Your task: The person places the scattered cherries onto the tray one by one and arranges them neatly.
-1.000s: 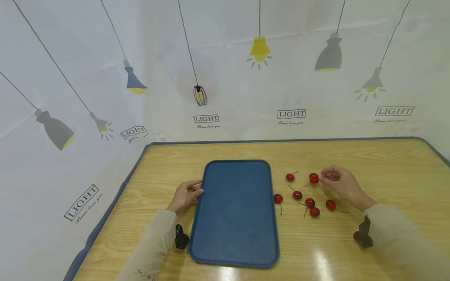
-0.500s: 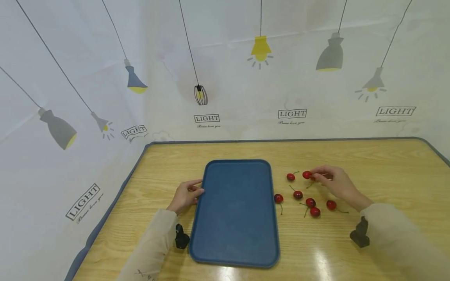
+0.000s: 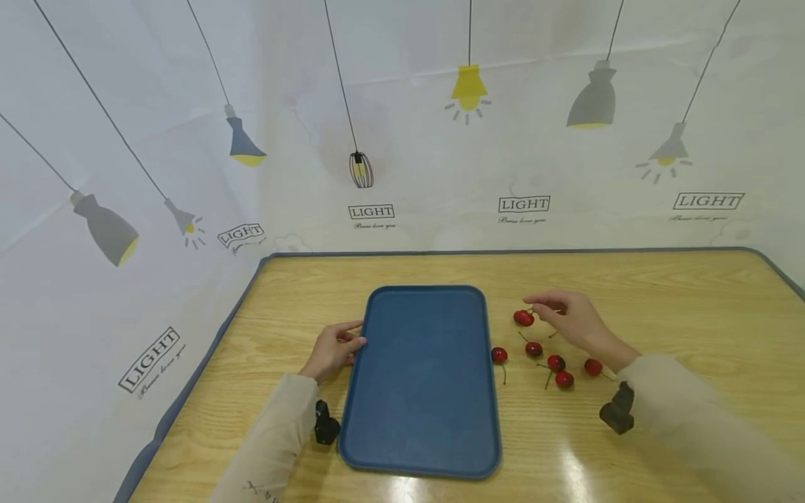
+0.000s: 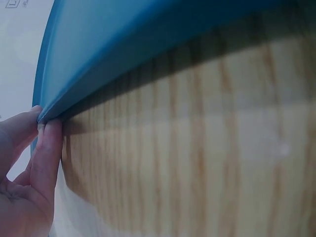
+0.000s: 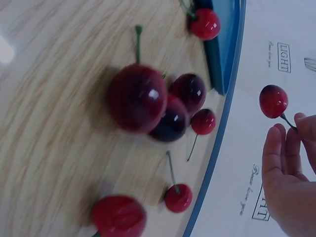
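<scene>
My left hand point(image 3: 331, 353) grips the left rim of a blue tray point(image 3: 421, 377); in the left wrist view the thumb and fingers point(image 4: 47, 153) pinch its edge. My right hand point(image 3: 575, 321) is to the right of the tray, above the table. In the right wrist view it pinches the stem of a red cherry point(image 5: 273, 101), which hangs off the table surface. From the head camera this cherry overlaps another one point(image 3: 520, 318). Several more cherries lie loose nearby, among them one by the tray's right rim point(image 3: 499, 355) and a touching pair point(image 3: 560, 371).
The wood-grain table point(image 3: 302, 293) has a blue-grey edge. White sheeting printed with lamps point(image 3: 468, 87) stands behind it and on the left. Another cherry point(image 3: 593, 367) lies near my right wrist. A stem point(image 3: 553, 334) shows beneath my right hand.
My right hand has taken a cherry from a pair at the back right and carried it left towards the tray. My left hand and the tray have stayed in place.
</scene>
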`<state>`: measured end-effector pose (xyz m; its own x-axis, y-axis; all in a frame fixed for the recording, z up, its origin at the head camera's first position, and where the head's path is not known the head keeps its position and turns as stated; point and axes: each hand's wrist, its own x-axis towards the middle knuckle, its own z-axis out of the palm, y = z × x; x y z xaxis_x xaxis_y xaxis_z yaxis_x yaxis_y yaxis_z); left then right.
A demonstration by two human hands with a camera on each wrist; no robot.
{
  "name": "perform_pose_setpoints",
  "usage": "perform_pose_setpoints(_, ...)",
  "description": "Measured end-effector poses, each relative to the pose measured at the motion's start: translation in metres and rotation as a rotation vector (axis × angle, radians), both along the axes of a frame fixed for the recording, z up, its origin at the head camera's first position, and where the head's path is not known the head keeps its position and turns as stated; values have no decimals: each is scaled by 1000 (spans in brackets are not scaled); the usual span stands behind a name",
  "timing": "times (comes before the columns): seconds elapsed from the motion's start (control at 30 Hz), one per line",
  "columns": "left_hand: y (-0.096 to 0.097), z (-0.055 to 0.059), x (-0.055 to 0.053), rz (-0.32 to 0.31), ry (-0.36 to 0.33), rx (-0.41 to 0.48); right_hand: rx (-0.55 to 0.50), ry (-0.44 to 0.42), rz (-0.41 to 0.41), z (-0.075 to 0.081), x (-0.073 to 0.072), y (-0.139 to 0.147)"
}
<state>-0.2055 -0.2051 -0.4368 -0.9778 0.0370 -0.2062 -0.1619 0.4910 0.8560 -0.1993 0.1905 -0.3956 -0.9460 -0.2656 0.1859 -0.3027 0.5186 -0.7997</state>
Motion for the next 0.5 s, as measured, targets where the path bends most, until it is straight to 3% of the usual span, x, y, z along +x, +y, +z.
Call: perform_pose_setpoints(0.5,0,-2,-1,0,16,-17,-105,-37,78,-5,-14,-48)
